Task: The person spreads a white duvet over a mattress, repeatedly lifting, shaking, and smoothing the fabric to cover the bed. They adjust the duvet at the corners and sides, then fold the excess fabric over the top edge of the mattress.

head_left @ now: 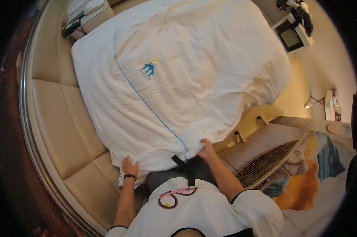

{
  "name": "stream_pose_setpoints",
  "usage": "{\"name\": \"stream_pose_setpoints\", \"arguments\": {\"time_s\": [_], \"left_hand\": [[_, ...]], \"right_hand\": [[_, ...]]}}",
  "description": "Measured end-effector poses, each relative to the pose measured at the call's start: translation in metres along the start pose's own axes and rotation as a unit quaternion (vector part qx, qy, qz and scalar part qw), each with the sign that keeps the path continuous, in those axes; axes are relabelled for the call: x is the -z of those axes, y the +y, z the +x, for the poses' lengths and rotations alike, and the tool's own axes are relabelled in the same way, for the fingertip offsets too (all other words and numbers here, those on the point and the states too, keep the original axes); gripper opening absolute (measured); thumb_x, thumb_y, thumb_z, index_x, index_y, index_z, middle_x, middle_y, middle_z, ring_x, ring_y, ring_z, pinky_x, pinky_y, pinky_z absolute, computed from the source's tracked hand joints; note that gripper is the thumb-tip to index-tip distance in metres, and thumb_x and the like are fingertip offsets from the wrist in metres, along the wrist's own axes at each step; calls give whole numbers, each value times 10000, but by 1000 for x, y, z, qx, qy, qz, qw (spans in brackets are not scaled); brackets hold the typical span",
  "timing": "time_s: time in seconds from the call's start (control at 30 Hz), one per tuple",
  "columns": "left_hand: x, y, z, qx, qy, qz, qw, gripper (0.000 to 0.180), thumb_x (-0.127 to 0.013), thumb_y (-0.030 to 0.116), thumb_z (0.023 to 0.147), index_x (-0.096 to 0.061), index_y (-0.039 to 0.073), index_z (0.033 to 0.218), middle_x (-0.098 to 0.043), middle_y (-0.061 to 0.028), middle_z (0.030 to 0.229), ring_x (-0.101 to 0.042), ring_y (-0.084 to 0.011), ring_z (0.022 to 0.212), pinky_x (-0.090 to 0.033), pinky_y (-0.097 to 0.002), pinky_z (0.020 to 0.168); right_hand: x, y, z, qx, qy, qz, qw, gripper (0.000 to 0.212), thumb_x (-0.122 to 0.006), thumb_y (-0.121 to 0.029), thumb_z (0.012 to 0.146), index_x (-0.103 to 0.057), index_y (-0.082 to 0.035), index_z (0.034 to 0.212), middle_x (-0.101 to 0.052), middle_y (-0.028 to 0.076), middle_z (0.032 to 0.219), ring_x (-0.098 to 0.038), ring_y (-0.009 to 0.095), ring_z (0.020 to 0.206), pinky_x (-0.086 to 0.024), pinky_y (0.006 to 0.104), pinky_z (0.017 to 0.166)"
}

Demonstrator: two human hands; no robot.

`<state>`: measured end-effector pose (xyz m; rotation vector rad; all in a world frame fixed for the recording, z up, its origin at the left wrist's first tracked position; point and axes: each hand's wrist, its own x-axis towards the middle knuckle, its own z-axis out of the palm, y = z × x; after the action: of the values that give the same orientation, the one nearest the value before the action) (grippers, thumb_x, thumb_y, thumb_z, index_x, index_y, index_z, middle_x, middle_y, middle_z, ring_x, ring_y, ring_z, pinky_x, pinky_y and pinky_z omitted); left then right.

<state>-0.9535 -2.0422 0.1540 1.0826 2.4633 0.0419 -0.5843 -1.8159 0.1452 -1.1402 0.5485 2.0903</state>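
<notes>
A large white duvet [202,71] covers the bed, with a blue stripe running across it and a small blue and yellow print. Its surface is loosely wrinkled, and its near edge hangs against my dark trousers. At the near left corner, my left hand [130,167] is closed on the bunched cloth, a dark band around its wrist. My right hand [205,149] grips the near edge just right of the stripe's end. Folds of cloth partly hide the fingertips of both hands.
A beige padded headboard [56,114] runs along the left side. Beyond the bed's far left corner stands a bedside table [97,19] with items on it. On the right are a patterned rug [301,185], a dark slatted panel [267,164] and a white box-shaped unit [293,33].
</notes>
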Motion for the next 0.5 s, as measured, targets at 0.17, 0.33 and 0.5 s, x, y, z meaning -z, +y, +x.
{"name": "stream_pose_setpoints", "arguments": {"time_s": [0.17, 0.33, 0.5], "left_hand": [[33, 250, -15, -352, -173, -150, 908, 982, -814, 218, 602, -286, -16, 1396, -517, -253, 1200, -508, -409, 1085, -431, -453, 896], [-1, 263, -2, -350, -126, -153, 916, 680, -744, 99, 633, -488, 49, 1262, -633, -197, 975, -605, -377, 901, -490, -427, 770], [106, 295, -26, -252, -293, -206, 899, 383, -640, 32, 673, -627, 60, 1055, -672, -191, 914, -664, -316, 877, -515, -378, 752]], "right_hand": [[-58, 34, 10, 25, 31, -41, 998, 352, -538, 5, 800, -443, 31, 1138, -509, 162, 1121, -498, 321, 1080, -388, 460, 1000], [-81, -10, -36, 39, 62, -35, 997, 474, -571, -185, 873, -409, -57, 1300, -481, 130, 1277, -452, 329, 1193, -352, 528, 1025], [-33, -112, 8, 174, -43, 137, 974, 617, -586, -284, 886, -319, -64, 1397, -408, 171, 1383, -387, 378, 1262, -296, 535, 1083]]}}
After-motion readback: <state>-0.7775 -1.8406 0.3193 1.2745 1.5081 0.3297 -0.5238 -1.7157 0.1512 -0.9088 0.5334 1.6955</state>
